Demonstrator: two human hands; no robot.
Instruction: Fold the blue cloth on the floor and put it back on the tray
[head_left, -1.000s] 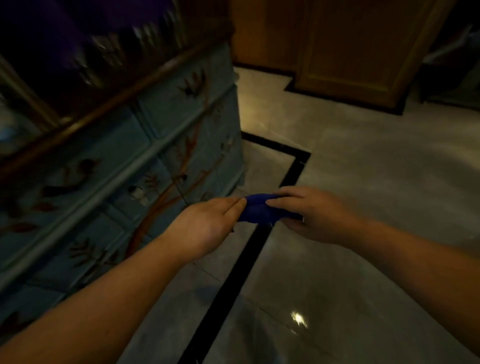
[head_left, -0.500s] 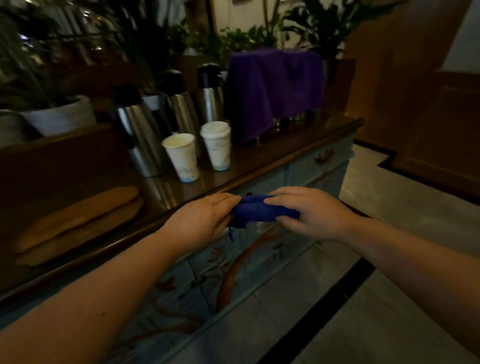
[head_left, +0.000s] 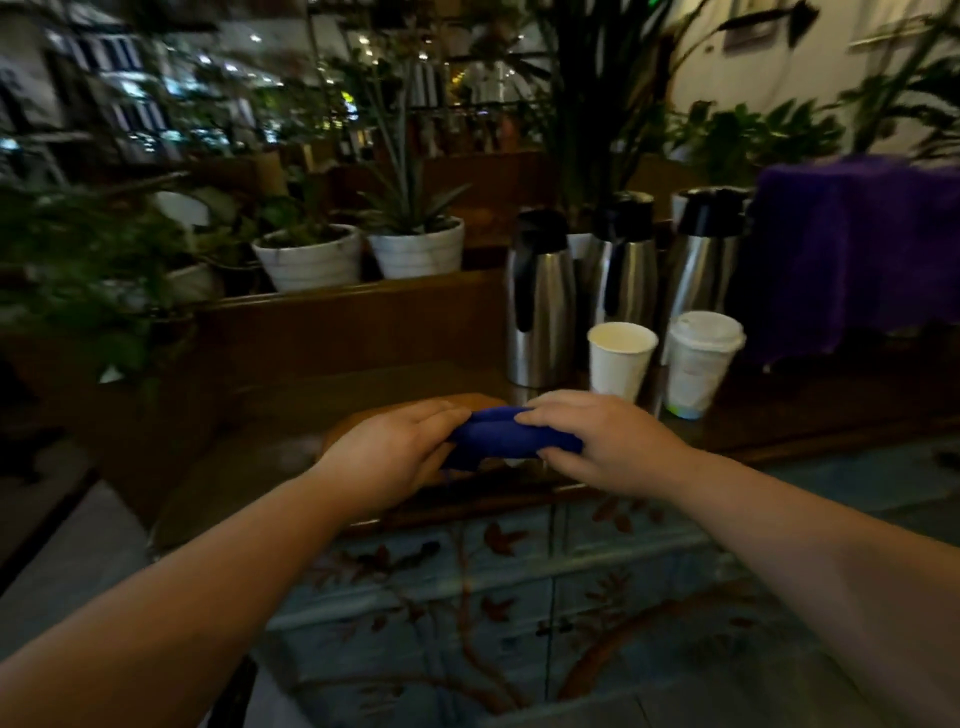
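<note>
A folded blue cloth (head_left: 511, 440) is held between both hands above the dark wooden counter top. My left hand (head_left: 388, 456) grips its left end and my right hand (head_left: 597, 441) grips its right end from above. Just behind and under the hands lies a brown wooden tray (head_left: 467, 402), mostly hidden by them. The cloth hangs over the tray's near part; whether it touches the tray cannot be told.
Two white paper cups (head_left: 621, 359) (head_left: 701, 361) stand right of the tray, with three steel thermos jugs (head_left: 540, 306) behind them. A purple cloth (head_left: 857, 249) drapes at far right. Potted plants (head_left: 410, 244) line the back shelf. The painted blue cabinet (head_left: 519, 597) fronts the counter.
The view has swung up from the floor to the counter. Both hands carried the folded blue cloth from beside the cabinet front to above the tray.
</note>
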